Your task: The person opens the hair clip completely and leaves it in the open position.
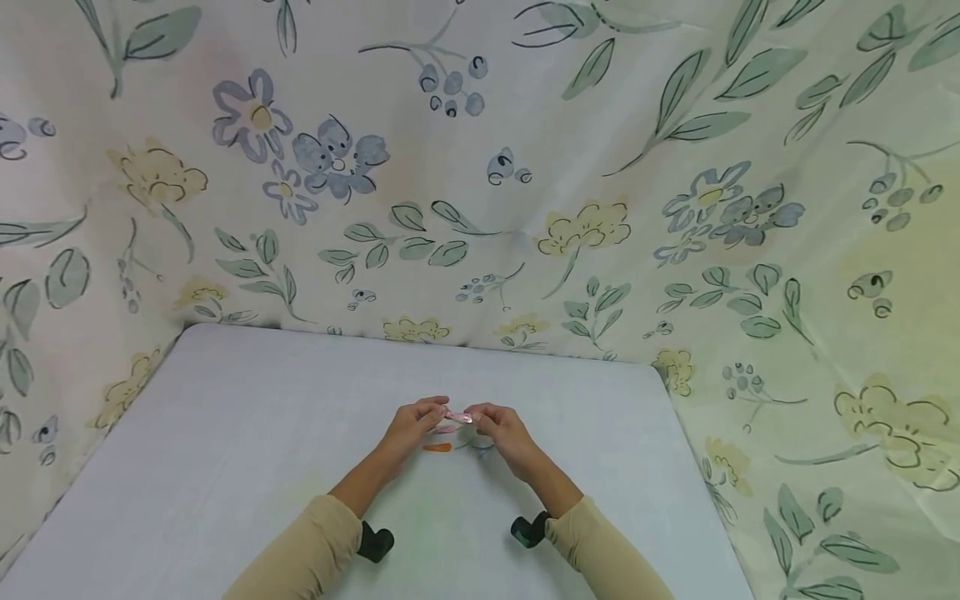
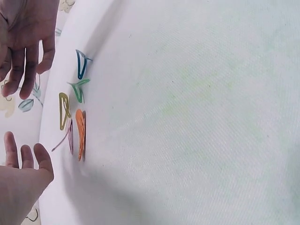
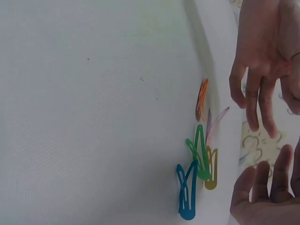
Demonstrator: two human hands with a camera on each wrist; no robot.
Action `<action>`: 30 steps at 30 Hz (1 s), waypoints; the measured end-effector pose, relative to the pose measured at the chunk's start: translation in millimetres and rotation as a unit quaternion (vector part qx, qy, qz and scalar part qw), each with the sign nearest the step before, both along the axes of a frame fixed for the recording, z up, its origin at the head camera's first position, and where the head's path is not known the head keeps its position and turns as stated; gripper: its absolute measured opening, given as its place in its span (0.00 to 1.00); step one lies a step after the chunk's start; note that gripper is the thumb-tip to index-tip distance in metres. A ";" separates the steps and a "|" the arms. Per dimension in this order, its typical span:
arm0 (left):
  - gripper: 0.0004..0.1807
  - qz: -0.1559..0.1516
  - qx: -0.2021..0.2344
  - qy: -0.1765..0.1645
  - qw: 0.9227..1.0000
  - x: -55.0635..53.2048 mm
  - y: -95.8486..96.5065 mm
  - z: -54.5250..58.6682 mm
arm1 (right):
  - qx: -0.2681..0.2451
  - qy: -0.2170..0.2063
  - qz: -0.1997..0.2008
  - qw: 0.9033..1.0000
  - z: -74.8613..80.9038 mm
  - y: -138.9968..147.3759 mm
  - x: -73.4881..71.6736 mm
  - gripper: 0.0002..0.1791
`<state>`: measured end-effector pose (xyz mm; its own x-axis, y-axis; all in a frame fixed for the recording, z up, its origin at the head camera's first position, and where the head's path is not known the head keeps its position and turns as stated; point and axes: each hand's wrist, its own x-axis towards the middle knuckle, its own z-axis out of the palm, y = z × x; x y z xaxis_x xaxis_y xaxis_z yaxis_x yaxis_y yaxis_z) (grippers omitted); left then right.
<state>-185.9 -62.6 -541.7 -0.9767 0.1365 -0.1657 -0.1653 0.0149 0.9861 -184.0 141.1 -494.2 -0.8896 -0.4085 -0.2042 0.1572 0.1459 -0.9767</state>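
In the head view, my left hand and right hand pinch a small, shiny pink hair clip between them, above the table. Its finer detail is too small to tell, and neither wrist view shows it. Below the hands lie several snap hair clips: orange, pinkish purple, olive yellow, green and blue. The orange one is nearest my left hand; the blue one lies toward my right hand. Several spread fingers show on each hand in the wrist views.
A pale cloth-covered table carries the clips near its middle. Behind and beside it hangs a floral curtain. Dark wrist-worn cameras sit at the cuffs of the tan sleeves.
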 end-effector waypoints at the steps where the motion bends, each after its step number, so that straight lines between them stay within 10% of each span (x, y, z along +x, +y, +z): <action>1: 0.14 0.000 0.003 -0.002 1.000 0.0 0.2 0.7 | -0.003 -0.001 -0.001 1.000 0.0 0.0 0.1 0.15; 8: 0.16 0.000 0.025 -0.017 1.000 1.6 2.3 9.1 | -0.008 0.009 -0.029 0.999 -28.8 1.5 -10.8 0.15; 30: 0.24 -0.006 0.059 -0.069 0.996 3.2 8.9 5.3 | -0.047 -0.038 -0.025 0.998 -28.4 5.6 -10.9 0.16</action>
<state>-182.7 -53.6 -536.3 -0.9435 0.1752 -0.2811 -0.3006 -0.0965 0.9489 -194.9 146.7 -522.6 -0.8930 -0.3842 -0.2342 0.2353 0.0447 -0.9709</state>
